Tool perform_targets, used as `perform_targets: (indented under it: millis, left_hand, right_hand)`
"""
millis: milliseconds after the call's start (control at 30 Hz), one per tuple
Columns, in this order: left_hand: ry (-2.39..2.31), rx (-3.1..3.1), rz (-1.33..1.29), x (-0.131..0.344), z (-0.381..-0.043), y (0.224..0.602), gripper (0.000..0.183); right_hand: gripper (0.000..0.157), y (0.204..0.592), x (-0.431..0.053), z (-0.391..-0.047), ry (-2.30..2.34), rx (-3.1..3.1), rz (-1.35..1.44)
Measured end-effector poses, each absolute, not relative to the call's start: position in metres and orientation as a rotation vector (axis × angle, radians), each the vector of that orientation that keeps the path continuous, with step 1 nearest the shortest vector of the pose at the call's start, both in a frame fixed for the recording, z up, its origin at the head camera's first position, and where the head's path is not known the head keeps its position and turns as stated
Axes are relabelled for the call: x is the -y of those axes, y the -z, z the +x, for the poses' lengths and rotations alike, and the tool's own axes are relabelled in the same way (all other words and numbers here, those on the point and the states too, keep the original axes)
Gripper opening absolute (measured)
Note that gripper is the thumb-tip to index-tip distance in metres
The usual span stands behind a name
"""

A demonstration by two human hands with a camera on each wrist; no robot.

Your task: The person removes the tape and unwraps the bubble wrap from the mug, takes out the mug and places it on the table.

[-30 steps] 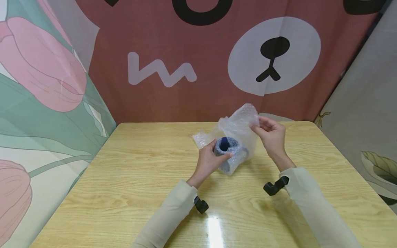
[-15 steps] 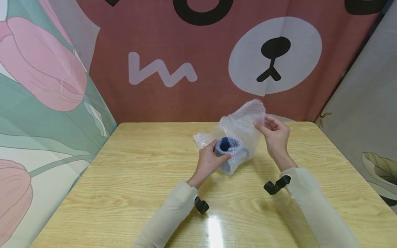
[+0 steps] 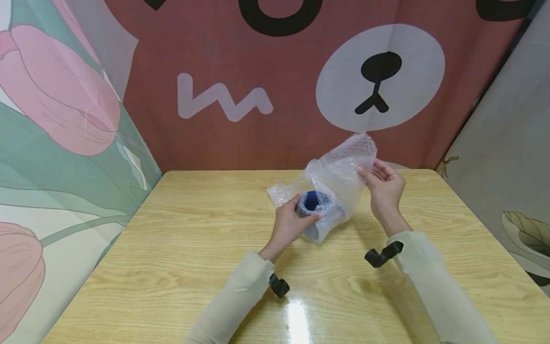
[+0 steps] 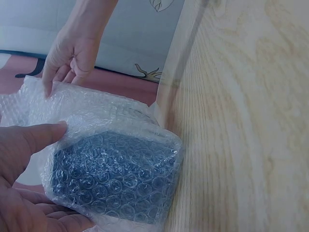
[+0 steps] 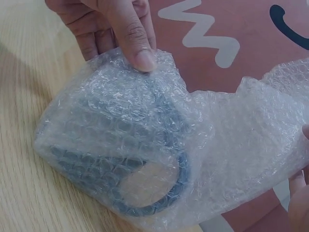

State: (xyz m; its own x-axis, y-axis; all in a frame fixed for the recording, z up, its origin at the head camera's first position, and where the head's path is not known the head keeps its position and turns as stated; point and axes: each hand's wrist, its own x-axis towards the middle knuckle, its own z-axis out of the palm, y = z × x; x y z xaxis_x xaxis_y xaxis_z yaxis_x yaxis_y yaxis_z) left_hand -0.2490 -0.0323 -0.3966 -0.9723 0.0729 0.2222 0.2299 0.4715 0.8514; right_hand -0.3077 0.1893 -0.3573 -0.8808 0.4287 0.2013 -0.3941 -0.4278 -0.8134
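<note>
Hold the blue mug (image 3: 312, 201) steady at the bench (image 3: 185, 248) with the left hand (image 3: 291, 220) gripping it through the bubble wrap (image 3: 341, 167), and, with the right hand (image 3: 384, 191) pinching the loose end, maintain light, even tension to prevent tipping.

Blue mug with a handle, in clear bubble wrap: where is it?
In the head view, the mug is just right of centre, in the bubble wrap, gripped by the left hand.
</note>
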Motion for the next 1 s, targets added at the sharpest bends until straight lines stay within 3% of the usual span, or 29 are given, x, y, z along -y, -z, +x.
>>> perform_targets:
  millis: [1000]
  left_hand:
    - [1.49, 2.568, -0.255, 0.033, -0.248, 0.394, 0.083]
  right_hand:
    - [0.032, 0.364, -0.214, -0.321, -2.364, 1.262, -0.45]
